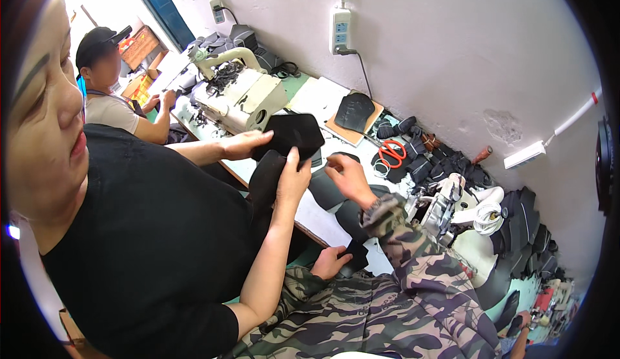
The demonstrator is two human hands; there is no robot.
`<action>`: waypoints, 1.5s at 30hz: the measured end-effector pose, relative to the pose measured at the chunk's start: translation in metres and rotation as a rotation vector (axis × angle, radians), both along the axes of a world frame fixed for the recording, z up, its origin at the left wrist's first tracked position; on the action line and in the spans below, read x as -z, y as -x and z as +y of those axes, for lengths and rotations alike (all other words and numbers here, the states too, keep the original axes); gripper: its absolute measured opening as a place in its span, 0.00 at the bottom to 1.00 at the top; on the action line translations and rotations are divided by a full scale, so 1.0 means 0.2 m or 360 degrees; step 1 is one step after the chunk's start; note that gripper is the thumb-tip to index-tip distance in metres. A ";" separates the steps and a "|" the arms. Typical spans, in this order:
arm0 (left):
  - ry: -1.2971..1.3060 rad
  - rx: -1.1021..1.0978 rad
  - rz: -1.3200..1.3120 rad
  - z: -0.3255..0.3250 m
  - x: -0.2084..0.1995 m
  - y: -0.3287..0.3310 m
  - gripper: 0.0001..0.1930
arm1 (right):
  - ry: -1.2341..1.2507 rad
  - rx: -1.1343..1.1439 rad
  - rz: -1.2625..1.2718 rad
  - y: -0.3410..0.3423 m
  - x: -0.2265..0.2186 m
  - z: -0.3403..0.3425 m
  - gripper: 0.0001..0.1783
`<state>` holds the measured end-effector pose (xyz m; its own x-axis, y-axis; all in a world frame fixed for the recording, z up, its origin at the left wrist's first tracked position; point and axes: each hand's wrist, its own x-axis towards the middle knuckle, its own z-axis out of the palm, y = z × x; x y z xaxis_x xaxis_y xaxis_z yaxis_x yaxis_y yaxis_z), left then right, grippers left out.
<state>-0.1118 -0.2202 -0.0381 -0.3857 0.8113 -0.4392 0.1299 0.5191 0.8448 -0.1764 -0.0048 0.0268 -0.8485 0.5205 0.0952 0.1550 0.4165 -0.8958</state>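
Note:
My left hand point(330, 263) is low in front of my camouflage jacket, its fingers closed on a small black fabric piece point(354, 259). My right hand point(351, 177) reaches over the worktable with bent fingers and the thumb apart, nothing visible between them. Just beyond its fingertips is a dark edge of material. Black fabric pieces point(326, 190) lie on the table beneath it. To the left, a person in a black shirt point(148, 230) holds up a flat black panel point(296, 135) with one hand and a curved black piece point(265, 177) with the other.
Beyond the panels stands a cream sewing machine point(242, 94). Orange-handled scissors point(391, 155) lie among black scraps near the wall. Another machine point(445, 210) with a coiled white cable point(487, 218) is at right, beside stacked dark pieces point(520, 223). A person in a cap point(110, 110) works far left.

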 end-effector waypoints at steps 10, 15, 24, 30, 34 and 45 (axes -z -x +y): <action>-0.0457 0.0037 -0.0860 0.31 -0.15 -0.15 0.08 | 0.0808 0.0248 -0.0367 -1.29 0.01 -0.04 0.18; -0.0270 0.0508 -0.0656 0.69 -0.18 -0.31 0.08 | 0.1166 0.0757 -0.0077 -1.65 0.10 -0.04 0.07; -0.0018 0.1459 0.0045 1.20 -0.25 -0.23 0.13 | 0.1112 0.0790 -0.0014 -1.76 0.14 0.03 0.08; 0.0169 0.1443 0.0116 1.28 -0.20 -0.06 0.14 | 0.0577 0.0849 -0.0141 -1.79 0.08 0.13 0.09; 0.0115 0.1579 0.0098 1.37 -0.16 -0.02 0.21 | 0.0403 0.0893 -0.0191 -1.81 0.03 0.22 0.10; 0.0099 0.1828 0.0429 1.52 -0.26 -0.14 0.17 | -0.0317 0.0604 -0.0699 -1.77 -0.04 0.40 0.17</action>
<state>-0.0841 0.0830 0.0139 0.4699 0.7233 -0.5060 0.7177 0.0207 0.6960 0.1772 0.0749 0.0349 -0.5894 0.8023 -0.0946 0.6624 0.4129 -0.6251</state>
